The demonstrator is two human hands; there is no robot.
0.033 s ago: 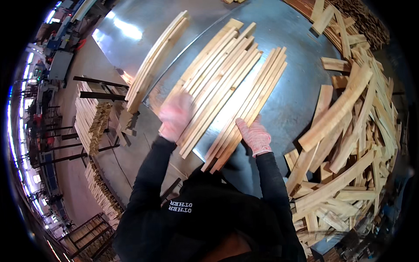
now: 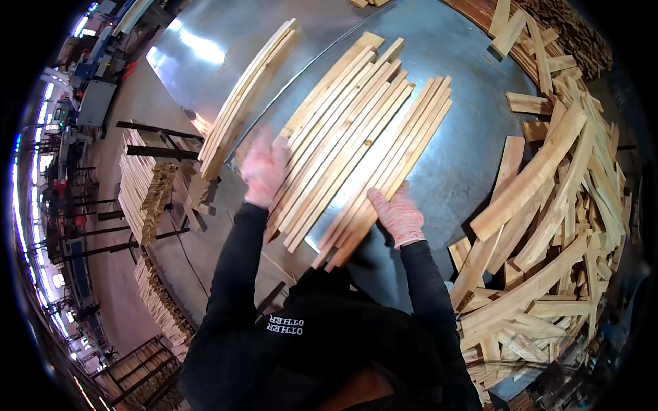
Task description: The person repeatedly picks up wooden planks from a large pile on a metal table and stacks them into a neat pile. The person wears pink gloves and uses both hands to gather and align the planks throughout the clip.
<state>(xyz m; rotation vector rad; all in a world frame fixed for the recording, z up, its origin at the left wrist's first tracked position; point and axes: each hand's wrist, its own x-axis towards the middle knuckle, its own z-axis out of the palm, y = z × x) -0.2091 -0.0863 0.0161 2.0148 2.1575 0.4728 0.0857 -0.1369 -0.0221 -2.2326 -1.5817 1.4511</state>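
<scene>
A group of pale wooden strips (image 2: 336, 130) lies side by side on the grey metal table (image 2: 473, 130), slanting away from me. My left hand (image 2: 264, 168), in a pinkish-white knitted glove, is at the left edge of this group; motion smears its fingers. To the right, a narrower bundle of wooden strips (image 2: 404, 157) runs almost parallel, with a gap between the two. My right hand (image 2: 399, 218), gloved alike, grips this bundle near its close end. The thumb rests on top, while the other fingers are mostly hidden at the right side.
Several more strips (image 2: 247, 96) lie farther left across a table seam. A large heap of loose wood offcuts (image 2: 548, 226) rises on the right. Stacked strips (image 2: 140, 192) sit on dark metal racks (image 2: 161, 151) at the left, above the floor.
My left hand has shifted left and away from me, off the strips' near part to their left edge. The right-hand bundle has moved slightly left with my right hand, narrowing the gap.
</scene>
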